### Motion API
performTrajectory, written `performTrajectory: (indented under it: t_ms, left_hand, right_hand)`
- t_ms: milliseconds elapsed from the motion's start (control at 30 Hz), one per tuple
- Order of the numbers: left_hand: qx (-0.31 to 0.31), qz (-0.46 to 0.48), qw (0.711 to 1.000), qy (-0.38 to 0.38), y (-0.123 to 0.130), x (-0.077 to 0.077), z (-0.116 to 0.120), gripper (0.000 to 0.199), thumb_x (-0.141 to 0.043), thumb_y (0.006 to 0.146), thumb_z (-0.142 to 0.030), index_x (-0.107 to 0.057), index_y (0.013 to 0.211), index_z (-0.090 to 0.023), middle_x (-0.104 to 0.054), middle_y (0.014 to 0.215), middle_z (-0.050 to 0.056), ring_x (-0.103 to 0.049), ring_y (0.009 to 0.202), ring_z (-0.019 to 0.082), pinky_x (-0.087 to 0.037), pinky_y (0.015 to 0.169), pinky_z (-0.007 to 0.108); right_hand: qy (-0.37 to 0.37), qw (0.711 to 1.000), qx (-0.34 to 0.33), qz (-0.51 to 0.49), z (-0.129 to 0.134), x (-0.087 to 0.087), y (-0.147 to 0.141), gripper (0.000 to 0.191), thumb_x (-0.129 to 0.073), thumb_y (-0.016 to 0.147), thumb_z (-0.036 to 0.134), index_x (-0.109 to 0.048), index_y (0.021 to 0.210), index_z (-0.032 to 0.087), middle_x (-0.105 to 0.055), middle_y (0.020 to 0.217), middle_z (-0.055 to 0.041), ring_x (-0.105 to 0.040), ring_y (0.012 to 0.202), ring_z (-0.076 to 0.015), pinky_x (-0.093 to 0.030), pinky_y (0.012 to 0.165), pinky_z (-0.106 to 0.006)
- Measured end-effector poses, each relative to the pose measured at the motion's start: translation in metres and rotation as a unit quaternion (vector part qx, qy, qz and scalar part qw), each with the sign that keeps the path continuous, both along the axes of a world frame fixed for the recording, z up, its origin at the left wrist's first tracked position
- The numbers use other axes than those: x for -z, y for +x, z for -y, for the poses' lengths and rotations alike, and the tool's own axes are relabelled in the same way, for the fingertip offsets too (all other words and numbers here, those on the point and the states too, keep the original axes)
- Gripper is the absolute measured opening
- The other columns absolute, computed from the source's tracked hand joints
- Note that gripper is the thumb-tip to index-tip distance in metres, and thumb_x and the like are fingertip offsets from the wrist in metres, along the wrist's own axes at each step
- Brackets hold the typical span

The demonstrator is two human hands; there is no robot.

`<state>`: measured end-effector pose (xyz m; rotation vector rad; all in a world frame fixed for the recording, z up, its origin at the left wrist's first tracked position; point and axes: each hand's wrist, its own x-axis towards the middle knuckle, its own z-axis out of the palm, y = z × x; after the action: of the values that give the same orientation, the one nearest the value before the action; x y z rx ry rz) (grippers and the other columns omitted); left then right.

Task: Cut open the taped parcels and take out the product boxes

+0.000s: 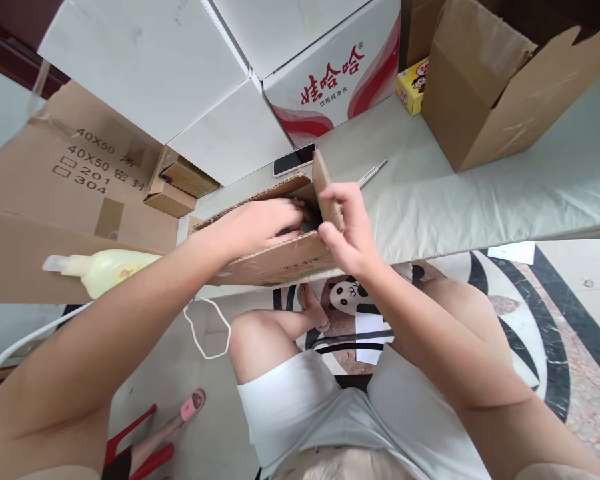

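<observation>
L fingers point(285, 217) inside carton point(275, 257) | R fingers point(343, 200) pinching end flap point(325, 187)

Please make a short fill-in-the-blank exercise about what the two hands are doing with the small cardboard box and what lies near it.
1. The left hand reaches ____ the small cardboard box.
2. The right hand grips the box's upright ____.
3. Behind the box, a ____ with a dark screen lies flat on the table.
4. The pen lies on the table, held by ____ hand.

Missing words: into; flap; phone; neither
</observation>
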<state>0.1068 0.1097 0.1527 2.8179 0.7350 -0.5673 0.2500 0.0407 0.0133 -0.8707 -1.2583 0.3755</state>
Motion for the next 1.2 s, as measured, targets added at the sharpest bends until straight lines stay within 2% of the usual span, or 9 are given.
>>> performTrajectory:
  t_ms: [100,167,300,500,700,833,933,1100,1200]
  left_hand:
    - [0.009,-0.018,0.999,0.032,-0.010,0.001,-0.004,0.027,-0.048,0.098,-0.036,-0.069,0.107,-0.023,-0.070,0.116,0.007,-0.065,0.113,0.024,-0.054,0.096,0.036]
    - [0.049,-0.011,0.998,0.039,-0.018,0.001,-0.008,0.028,-0.046,0.099,-0.033,-0.071,0.108,-0.024,-0.071,0.116,0.007,-0.063,0.116,0.024,-0.053,0.100,0.038]
    - [0.094,0.017,0.993,0.068,-0.034,-0.011,-0.013,0.034,-0.043,0.100,-0.034,-0.075,0.105,-0.026,-0.072,0.111,0.009,-0.065,0.111,0.025,-0.053,0.100,0.042]
    - [0.064,0.030,0.987,0.142,-0.065,-0.041,-0.007,0.035,-0.047,0.091,-0.022,-0.077,0.107,-0.032,-0.075,0.113,0.005,-0.065,0.108,0.029,-0.054,0.097,0.049]
    - [0.072,0.022,0.981,0.179,-0.090,-0.044,0.004,0.036,-0.043,0.096,-0.022,-0.075,0.110,-0.027,-0.077,0.116,0.005,-0.065,0.105,0.026,-0.055,0.092,0.045]
    - [0.014,0.019,0.983,0.183,-0.101,-0.050,0.010,0.033,-0.045,0.094,-0.027,-0.075,0.104,-0.033,-0.076,0.118,0.001,-0.064,0.103,0.025,-0.053,0.094,0.043]
    - [-0.034,-0.043,0.982,0.179,-0.114,-0.056,0.013,0.033,-0.043,0.093,-0.033,-0.076,0.092,-0.030,-0.076,0.102,0.007,-0.065,0.098,0.029,-0.052,0.091,0.048]
    - [-0.171,-0.030,0.976,0.132,-0.129,-0.053,0.026,0.036,-0.041,0.091,-0.040,-0.072,0.105,-0.027,-0.077,0.106,0.006,-0.069,0.099,0.027,-0.054,0.087,0.041]
    - [-0.231,-0.016,0.957,0.177,-0.118,-0.048,0.033,0.031,-0.042,0.092,-0.041,-0.070,0.096,-0.027,-0.076,0.087,0.003,-0.068,0.079,0.023,-0.053,0.075,0.038]
  right_hand:
    - [-0.070,0.997,0.015,-0.035,0.002,-0.001,-0.005,0.021,-0.048,0.098,0.040,-0.044,0.113,0.026,-0.049,0.091,-0.0011,-0.050,0.078,-0.0153,-0.051,0.078,-0.036]
    - [-0.099,0.994,0.025,-0.043,0.002,-0.002,-0.008,0.014,-0.047,0.098,0.036,-0.043,0.108,0.026,-0.045,0.085,0.0012,-0.044,0.071,-0.0135,-0.048,0.072,-0.032]
    - [-0.092,0.991,0.056,-0.076,0.001,-0.006,-0.016,0.007,-0.046,0.098,0.032,-0.043,0.099,0.026,-0.043,0.087,0.0002,-0.042,0.073,-0.0130,-0.045,0.071,-0.030]
    - [-0.093,0.988,0.065,-0.101,0.001,-0.008,-0.017,0.008,-0.050,0.096,0.030,-0.044,0.095,0.026,-0.041,0.080,0.0013,-0.037,0.068,-0.0119,-0.040,0.065,-0.028]
    - [-0.099,0.992,0.000,-0.081,0.006,-0.008,-0.021,0.009,-0.049,0.090,0.023,-0.041,0.093,0.024,-0.037,0.072,0.0056,-0.032,0.060,-0.0082,-0.033,0.059,-0.025]
    - [-0.093,0.991,0.030,-0.095,0.006,-0.007,-0.029,0.008,-0.049,0.091,0.022,-0.041,0.090,0.024,-0.041,0.079,0.0032,-0.037,0.067,-0.0088,-0.035,0.063,-0.025]
    - [-0.079,0.985,0.086,-0.126,0.001,-0.003,-0.026,0.007,-0.047,0.095,0.027,-0.041,0.092,0.024,-0.043,0.085,0.0003,-0.043,0.073,-0.0119,-0.040,0.068,-0.028]
    - [-0.074,0.978,0.136,-0.142,-0.013,0.010,-0.002,0.012,-0.043,0.100,0.039,-0.046,0.102,0.028,-0.049,0.096,-0.0049,-0.055,0.089,-0.0201,-0.050,0.080,-0.039]
    - [-0.085,0.979,0.123,-0.137,-0.013,0.013,0.002,0.017,-0.042,0.102,0.043,-0.049,0.109,0.029,-0.051,0.100,-0.0065,-0.058,0.098,-0.0232,-0.052,0.085,-0.044]
